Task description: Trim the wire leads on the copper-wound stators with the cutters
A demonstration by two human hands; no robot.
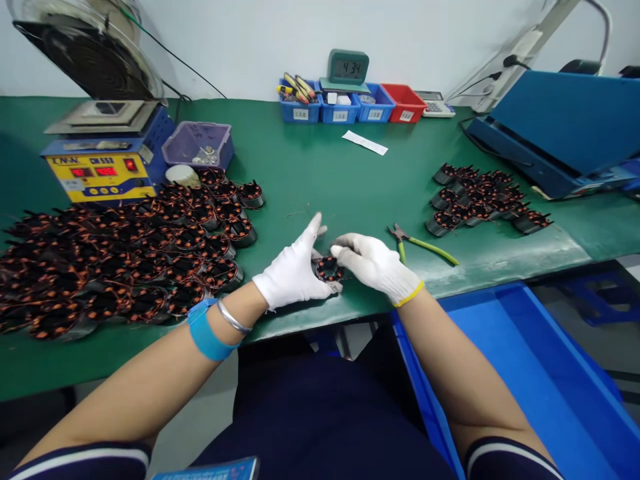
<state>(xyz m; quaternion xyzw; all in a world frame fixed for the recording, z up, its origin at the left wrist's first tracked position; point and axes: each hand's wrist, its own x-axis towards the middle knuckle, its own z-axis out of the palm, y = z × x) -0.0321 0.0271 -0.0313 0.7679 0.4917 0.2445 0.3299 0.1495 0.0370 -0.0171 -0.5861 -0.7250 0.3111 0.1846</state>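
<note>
Both my hands wear white gloves and meet near the front edge of the green bench [320,180]. My left hand [293,270] cups a small round black part wound with copper wire [329,269], its forefinger stretched out. My right hand [374,265] pinches the same part from the right side, fingertips at its top edge. A blue band and a metal bangle sit on my left wrist.
A large heap of the same wound parts [115,260] fills the left. A smaller group [483,200] lies at the right. Green-handled cutters [420,243] rest beside my right hand. A yellow-and-blue machine [103,160], small bins [345,107], a clock and a blue crate [530,380] stand around.
</note>
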